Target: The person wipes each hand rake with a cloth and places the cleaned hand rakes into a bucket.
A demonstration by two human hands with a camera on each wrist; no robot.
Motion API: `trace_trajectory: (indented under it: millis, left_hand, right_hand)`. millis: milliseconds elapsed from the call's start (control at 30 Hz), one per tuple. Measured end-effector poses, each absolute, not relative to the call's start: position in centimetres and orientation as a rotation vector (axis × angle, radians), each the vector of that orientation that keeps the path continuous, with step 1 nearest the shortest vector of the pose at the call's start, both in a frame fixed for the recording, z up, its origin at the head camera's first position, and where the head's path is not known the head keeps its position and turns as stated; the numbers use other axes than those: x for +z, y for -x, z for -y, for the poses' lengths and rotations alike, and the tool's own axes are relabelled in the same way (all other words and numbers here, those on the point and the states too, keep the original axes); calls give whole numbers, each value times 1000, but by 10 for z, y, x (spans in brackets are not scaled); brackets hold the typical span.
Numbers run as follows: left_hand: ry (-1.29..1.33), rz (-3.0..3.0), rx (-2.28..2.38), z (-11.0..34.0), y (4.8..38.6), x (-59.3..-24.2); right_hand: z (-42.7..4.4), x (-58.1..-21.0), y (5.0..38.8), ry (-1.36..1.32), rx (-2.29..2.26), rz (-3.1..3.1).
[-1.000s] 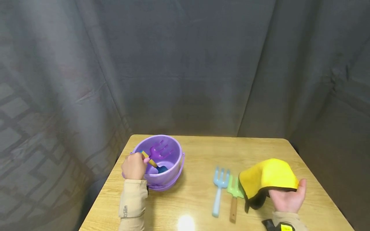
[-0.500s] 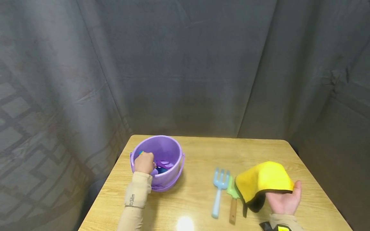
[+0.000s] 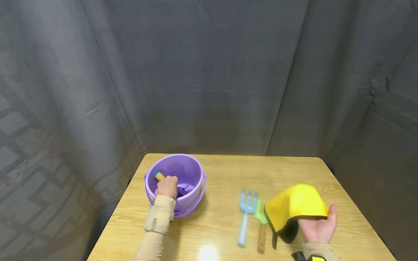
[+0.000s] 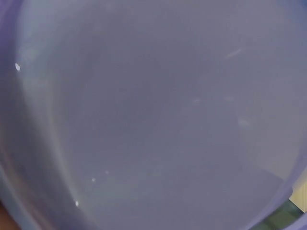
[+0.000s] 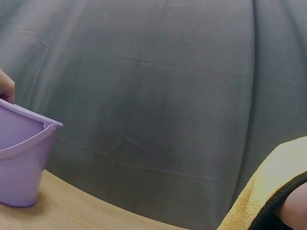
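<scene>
"Right, the left hand (image 3: pixel 168 186) is inside the mouth of the purple bucket (image 3: pixel 188 204), near the table's (image 3: pixel 225 174) left edge! Gripping anything?"

"Can't tell: its fingers are hidden below, and the left wrist view is all purple wall. A purple fork (image 3: pixel 181 190) shows just right of the knuckles, and a yellow handle (image 3: pixel 159 176) with a blue end leans left, propped, I'd say, by the bucket's side."

"And the right hand (image 3: pixel 318 229), towards the right edge?"

"Palm up, thumb loose, no clench that I can see! The yellow cloth (image 3: pixel 295 203) drapes over its fingers, which probably bear it from below, hence that hump."

"Between them?"

"A light-blue fork (image 3: pixel 248 208) and a green fork (image 3: pixel 261 218), side by side, no hand on either, handles facing the near edge: easiest to reach that way, I'd judge."
</scene>
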State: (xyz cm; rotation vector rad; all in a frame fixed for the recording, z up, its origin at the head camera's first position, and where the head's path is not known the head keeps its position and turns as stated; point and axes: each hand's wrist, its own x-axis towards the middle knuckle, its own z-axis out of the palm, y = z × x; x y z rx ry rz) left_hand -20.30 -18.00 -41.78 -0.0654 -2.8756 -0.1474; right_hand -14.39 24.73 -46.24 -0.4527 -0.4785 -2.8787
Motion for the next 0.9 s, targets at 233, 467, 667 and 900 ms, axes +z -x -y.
trace_trajectory:
  millis: [233, 467, 667, 900]
  left_hand:
    - [69, 2896, -281, 174, 204, -418]
    - [168, 2694, -290, 154, 193, -414]
    - [243, 2418, -390, 125, 182, -415]
    - [341, 2220, -544, 82, 171, -429]
  right_hand:
    - [-247, -464, 143, 437, -2883, 475]
    - [-249, -466, 142, 367, -2897, 454]
    - [-248, -467, 139, 317, -2911, 464]
    - [-249, -466, 139, 331, -2916, 448]
